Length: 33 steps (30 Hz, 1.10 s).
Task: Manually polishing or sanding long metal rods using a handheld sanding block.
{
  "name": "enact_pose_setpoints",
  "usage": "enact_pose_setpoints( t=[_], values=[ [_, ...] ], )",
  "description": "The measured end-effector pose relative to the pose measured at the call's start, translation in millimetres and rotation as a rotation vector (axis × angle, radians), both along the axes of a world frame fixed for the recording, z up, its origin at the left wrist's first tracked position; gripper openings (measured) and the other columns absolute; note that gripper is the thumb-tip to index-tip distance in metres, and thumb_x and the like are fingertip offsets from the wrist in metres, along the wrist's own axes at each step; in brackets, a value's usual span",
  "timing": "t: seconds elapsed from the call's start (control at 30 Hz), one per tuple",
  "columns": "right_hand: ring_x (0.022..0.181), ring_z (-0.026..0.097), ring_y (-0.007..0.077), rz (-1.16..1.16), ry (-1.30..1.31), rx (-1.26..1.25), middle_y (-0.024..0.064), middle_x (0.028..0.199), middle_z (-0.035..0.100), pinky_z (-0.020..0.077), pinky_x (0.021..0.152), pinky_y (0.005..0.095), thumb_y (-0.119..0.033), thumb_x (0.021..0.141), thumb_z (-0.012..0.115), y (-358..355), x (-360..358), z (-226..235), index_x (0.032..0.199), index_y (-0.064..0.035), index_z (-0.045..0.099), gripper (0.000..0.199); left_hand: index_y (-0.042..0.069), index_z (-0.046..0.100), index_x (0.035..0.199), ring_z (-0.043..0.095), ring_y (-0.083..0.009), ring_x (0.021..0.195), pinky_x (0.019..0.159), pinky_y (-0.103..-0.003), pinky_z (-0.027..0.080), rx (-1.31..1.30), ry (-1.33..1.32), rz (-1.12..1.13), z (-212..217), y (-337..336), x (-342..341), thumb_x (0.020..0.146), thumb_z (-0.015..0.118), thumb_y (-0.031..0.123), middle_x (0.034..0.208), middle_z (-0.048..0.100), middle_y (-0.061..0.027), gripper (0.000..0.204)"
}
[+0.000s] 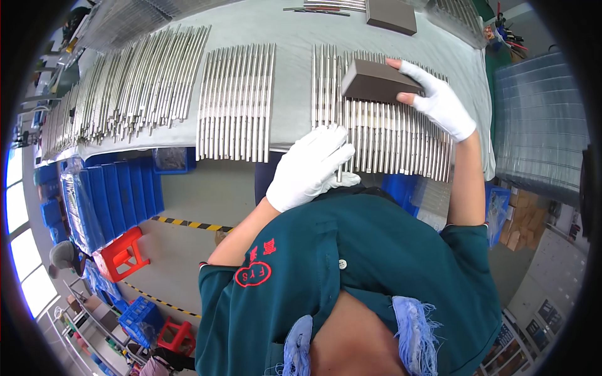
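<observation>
Right hand (439, 100), white-gloved, has its grip closed on a dark brown rectangular block (378, 81), fingers over the far edge, thumb under the near one; I read the block as resting flat on, or just above, the top ends of the rightmost batch of metal rods (389, 138), though I cannot tell contact for certain. The block's long axis runs across the rods, left to right; the rods' long axes run away from me, toward the far side of the bench (295, 31). Left hand (310, 169), also gloved, sits at the near ends of the same batch, grip narrow, pinching what looks like one single rod (339, 164) at the bench edge. So the two hands bracket this batch: right at the far end, left at the near end. The left is nearer the loose rod; the right is nearer the block. Outward: a second tidy batch of rods (235, 103) lies just left, well apart from both hands, and a fanned batch (141, 81) further left. A second brown block (390, 15) lies at the far edge. Blue bins (113, 194) stand on the floor below.
</observation>
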State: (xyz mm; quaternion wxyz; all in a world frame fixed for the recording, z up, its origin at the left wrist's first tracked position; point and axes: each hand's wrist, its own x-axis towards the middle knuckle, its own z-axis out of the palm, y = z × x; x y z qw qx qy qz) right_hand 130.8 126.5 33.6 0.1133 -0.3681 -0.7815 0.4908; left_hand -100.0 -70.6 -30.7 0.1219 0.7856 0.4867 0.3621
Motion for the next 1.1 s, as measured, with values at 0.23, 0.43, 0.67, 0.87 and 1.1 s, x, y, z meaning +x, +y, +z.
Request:
enact_pose_setpoints(
  t=[0.23,0.43,0.67,0.87,1.1],
  values=[
    [0.129,0.052,0.0178,-0.505,0.509,0.478,0.0060,0.145,0.053,0.0410,0.110,0.0306,-0.019,0.091,0.077,22.5,40.7,-21.4,0.152,-0.0109,0.044,0.070,0.007,0.064,0.115,0.056,-0.0304,0.121,0.108,-0.046,0.041,-0.106,0.255,0.004,14.4,3.5,-1.3,0.076,0.078,0.040,0.124,0.063,-0.0113,0.053],
    [0.129,0.051,0.0197,-0.875,0.635,0.561,0.0103,0.146,0.050,0.0408,0.110,0.0333,-0.016,0.094,0.074,53.9,68.0,-45.7,0.152,-0.0032,0.038,0.069,0.008,0.062,0.126,0.053,-0.0308,0.126,0.111,-0.057,0.035,-0.108,0.315,0.024,10.7,-1.7,1.2,0.075,0.078,0.050,0.129,0.062,-0.0109,0.068],
    [0.126,0.054,0.0187,-0.996,0.651,0.602,0.0097,0.142,0.054,0.0400,0.110,0.0313,-0.011,0.091,0.076,50.9,65.3,-68.5,0.151,-0.0046,0.040,0.070,0.007,0.059,0.132,0.049,-0.0358,0.133,0.112,-0.058,0.032,-0.156,0.361,0.027,12.1,7.9,4.7,0.072,0.080,0.051,0.138,0.057,-0.0142,0.077],
    [0.127,0.052,0.0206,-0.694,0.618,0.586,0.0101,0.143,0.053,0.0409,0.109,0.0321,-0.015,0.092,0.076,36.8,32.2,-64.6,0.152,-0.0074,0.042,0.070,0.007,0.058,0.133,0.048,-0.0346,0.134,0.113,-0.056,0.033,-0.155,0.325,0.010,13.9,9.7,2.7,0.075,0.080,0.047,0.136,0.057,-0.0156,0.074],
    [0.127,0.053,0.0211,-0.849,0.708,0.643,0.0103,0.144,0.051,0.0421,0.110,0.0333,-0.016,0.092,0.077,61.8,57.7,-67.5,0.152,-0.0051,0.038,0.072,-0.004,0.052,0.137,0.038,-0.0560,0.136,0.116,-0.063,0.021,-0.203,0.371,0.264,26.7,16.6,0.3,0.062,0.081,0.067,0.141,0.044,-0.0381,0.107]
  ],
)
